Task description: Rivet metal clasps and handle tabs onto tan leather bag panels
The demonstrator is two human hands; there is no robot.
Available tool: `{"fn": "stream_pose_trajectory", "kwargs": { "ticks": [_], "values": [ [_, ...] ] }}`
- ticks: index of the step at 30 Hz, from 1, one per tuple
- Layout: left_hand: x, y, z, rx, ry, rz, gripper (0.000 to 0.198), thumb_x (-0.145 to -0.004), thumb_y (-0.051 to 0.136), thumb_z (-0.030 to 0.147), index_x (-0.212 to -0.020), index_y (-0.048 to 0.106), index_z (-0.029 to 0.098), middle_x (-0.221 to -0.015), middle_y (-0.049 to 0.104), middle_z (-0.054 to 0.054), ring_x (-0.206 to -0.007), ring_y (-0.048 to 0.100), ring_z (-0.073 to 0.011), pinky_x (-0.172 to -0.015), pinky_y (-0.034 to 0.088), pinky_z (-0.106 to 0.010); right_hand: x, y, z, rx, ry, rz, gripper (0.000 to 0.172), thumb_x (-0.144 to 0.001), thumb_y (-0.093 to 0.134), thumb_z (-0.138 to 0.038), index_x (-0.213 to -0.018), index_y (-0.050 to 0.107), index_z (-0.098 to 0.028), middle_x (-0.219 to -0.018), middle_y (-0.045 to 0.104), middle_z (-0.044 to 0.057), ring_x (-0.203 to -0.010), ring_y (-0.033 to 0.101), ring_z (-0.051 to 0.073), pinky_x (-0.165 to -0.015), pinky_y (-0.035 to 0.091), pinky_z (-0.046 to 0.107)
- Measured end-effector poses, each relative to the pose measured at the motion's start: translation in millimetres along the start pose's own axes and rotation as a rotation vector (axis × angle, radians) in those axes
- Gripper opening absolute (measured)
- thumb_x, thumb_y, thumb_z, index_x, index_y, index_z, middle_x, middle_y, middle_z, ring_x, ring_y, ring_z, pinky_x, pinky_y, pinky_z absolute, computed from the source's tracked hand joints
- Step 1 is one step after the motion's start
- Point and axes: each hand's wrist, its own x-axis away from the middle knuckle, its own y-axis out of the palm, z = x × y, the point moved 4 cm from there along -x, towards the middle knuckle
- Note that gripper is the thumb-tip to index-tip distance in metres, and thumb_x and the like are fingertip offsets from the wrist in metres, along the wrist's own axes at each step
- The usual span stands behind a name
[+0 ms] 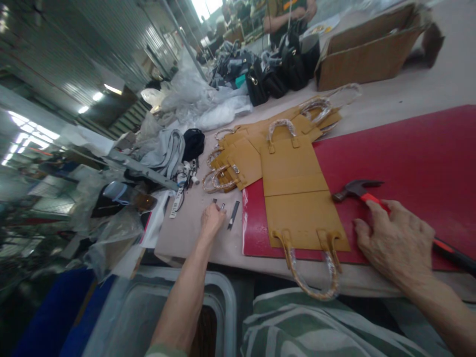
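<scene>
My left hand is at the table's near left, its fingers pinched at a small metal rod-like tool whose kind I cannot make out. A flat dark metal tool with a pronged end lies just right of it. My right hand lies over the red and black handle of a claw hammer, fingers curled round it; the hammer head rests on the red mat. Between my hands a tan bag panel is spread flat, with plastic-wrapped handles at both ends, the near one hanging over the table edge.
More tan bag panels are piled behind. Black bags and an open cardboard box stand farther back. Clear plastic wrap and grey cloth lie at left. A grey plastic bin is below the table edge. Another person's arms show behind.
</scene>
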Motion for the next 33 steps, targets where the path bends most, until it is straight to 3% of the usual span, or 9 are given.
{"fn": "stream_pose_trajectory", "kwargs": {
  "ticks": [2, 4, 8, 11, 15, 20, 23, 28, 33],
  "values": [
    [-13, -1.1, -3, 0.032, -0.005, -0.067, 0.012, -0.082, 0.071, 0.029, -0.080, 0.070, 0.017, -0.095, 0.078, -0.018, -0.102, 0.073, -0.0323, -0.084, 0.051, -0.034, 0, 1, 0, 0.039, 0.008, -0.005, 0.050, -0.100, 0.037, -0.038, -0.141, 0.049, -0.010, -0.135, 0.055, 0.029, -0.111, 0.057, 0.047, -0.085, 0.040, 0.052],
    [-22, -2.5, -3, 0.078, -0.002, -0.140, 0.018, -0.076, 0.075, 0.024, -0.063, 0.063, 0.018, -0.072, 0.075, -0.015, -0.089, 0.074, -0.0308, -0.077, 0.052, -0.032, 0, 2, 0, 0.073, 0.012, -0.011, 0.049, -0.100, 0.039, -0.039, -0.136, 0.052, -0.010, -0.134, 0.056, 0.027, -0.110, 0.057, 0.043, -0.085, 0.040, 0.049],
    [-19, -5.1, 6, 0.245, 0.039, -0.293, 0.030, -0.074, 0.073, 0.026, -0.052, 0.053, 0.019, -0.044, 0.058, -0.006, -0.051, 0.065, -0.0236, -0.054, 0.049, -0.028, 1, 5, 2, 0.080, 0.016, -0.030, 0.049, -0.099, 0.042, -0.038, -0.136, 0.053, -0.009, -0.135, 0.056, 0.024, -0.113, 0.055, 0.038, -0.091, 0.040, 0.046],
    [7, -4.7, 25, 0.479, 0.123, -0.336, 0.026, -0.081, 0.067, 0.038, -0.067, 0.058, 0.018, -0.054, 0.064, -0.003, -0.048, 0.062, -0.0169, -0.050, 0.049, -0.024, 2, 6, 4, 0.056, 0.026, -0.026, 0.048, -0.097, 0.045, -0.036, -0.136, 0.053, -0.009, -0.135, 0.055, 0.023, -0.116, 0.053, 0.035, -0.094, 0.039, 0.045],
    [73, 8.1, 75, 1.118, 0.299, -0.434, 0.038, -0.077, 0.073, 0.052, -0.079, 0.059, 0.017, -0.065, 0.068, -0.002, -0.054, 0.066, -0.0148, -0.053, 0.056, -0.024, 4, 7, 5, 0.050, 0.029, -0.013, 0.047, -0.096, 0.046, -0.035, -0.136, 0.053, -0.011, -0.135, 0.055, 0.021, -0.116, 0.052, 0.034, -0.096, 0.038, 0.045],
    [134, 31.8, 135, 1.284, 0.522, -0.429, 0.024, -0.088, 0.069, 0.041, -0.088, 0.065, 0.017, -0.087, 0.076, -0.006, -0.081, 0.075, -0.0181, -0.076, 0.064, -0.030, 4, 7, 5, 0.028, 0.017, -0.006, 0.047, -0.095, 0.047, -0.035, -0.136, 0.052, -0.012, -0.135, 0.054, 0.022, -0.114, 0.052, 0.035, -0.095, 0.038, 0.047],
    [141, 43.5, 146, 1.300, 0.548, -0.413, 0.022, -0.092, 0.066, 0.038, -0.088, 0.065, 0.017, -0.087, 0.076, -0.006, -0.081, 0.076, -0.0188, -0.081, 0.065, -0.034, 4, 7, 5, 0.022, 0.029, -0.016, 0.047, -0.095, 0.047, -0.035, -0.136, 0.053, -0.012, -0.136, 0.054, 0.022, -0.114, 0.052, 0.035, -0.095, 0.039, 0.048],
    [136, 49.6, 141, 1.367, 0.513, -0.343, 0.026, -0.095, 0.064, 0.042, -0.089, 0.062, 0.017, -0.084, 0.075, -0.006, -0.076, 0.075, -0.0171, -0.077, 0.066, -0.033, 5, 8, 5, 0.012, 0.030, -0.015, 0.049, -0.096, 0.047, -0.036, -0.138, 0.052, -0.012, -0.138, 0.053, 0.022, -0.117, 0.051, 0.035, -0.097, 0.039, 0.048],
    [136, 51.4, 142, 1.379, 0.525, -0.356, 0.027, -0.095, 0.065, 0.042, -0.088, 0.063, 0.017, -0.084, 0.075, -0.005, -0.075, 0.075, -0.0169, -0.078, 0.066, -0.032, 5, 8, 6, 0.030, 0.029, -0.015, 0.047, -0.097, 0.045, -0.036, -0.137, 0.053, -0.011, -0.138, 0.054, 0.022, -0.119, 0.052, 0.035, -0.098, 0.039, 0.047]
  ]
}}
